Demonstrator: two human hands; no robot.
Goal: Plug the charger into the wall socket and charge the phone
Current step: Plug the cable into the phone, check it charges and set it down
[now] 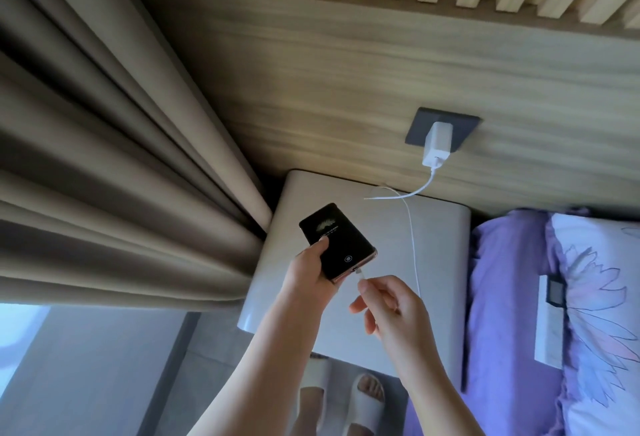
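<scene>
A white charger [436,145] sits plugged into the dark grey wall socket [420,131] on the wooden wall panel. Its white cable [412,231] loops over the nightstand and runs down to my right hand [388,304]. That hand pinches the cable just behind its connector [360,273], which sits at the phone's bottom port. My left hand [311,273] grips the black phone [337,241] above the nightstand, thumb on its left edge. The screen is lit and shows a small pattern and a round icon.
The beige nightstand [440,262] stands against the wall. Heavy beige curtains [104,158] hang to the left. A bed with purple sheets and a flowered pillow [602,297] lies to the right. My feet in white slippers [367,404] stand on the floor below.
</scene>
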